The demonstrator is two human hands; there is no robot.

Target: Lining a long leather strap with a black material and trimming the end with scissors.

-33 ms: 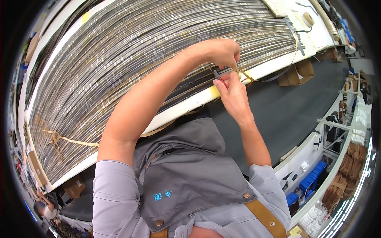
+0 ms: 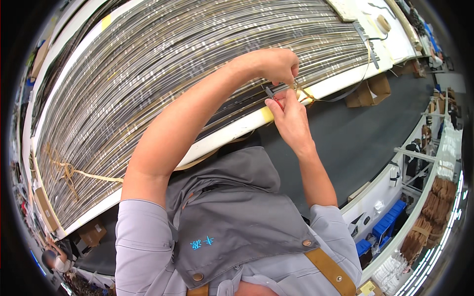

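Over the near edge of the table my left hand (image 2: 281,66) is closed, fingertips pinched downward on a thin tan strip (image 2: 307,95). The strip loops down beside my right hand. Just below it, my right hand (image 2: 290,116) is closed around a small red-handled tool (image 2: 270,92) with dark metal jaws. Those jaws point up and left; fingers hide much of the handle, so its exact kind is unclear. Both hands almost touch. Under and beyond them, many long grey, black and tan strips (image 2: 197,64) with pale marks lie side by side on the white table (image 2: 237,129).
A dark comb-like bar (image 2: 366,44) holds strip ends at the right, near a tape roll (image 2: 383,23). Cardboard boxes (image 2: 370,92) sit below the table edge. Shelving with blue bins (image 2: 390,219) stands at right. Another person (image 2: 61,259) is far off at lower left.
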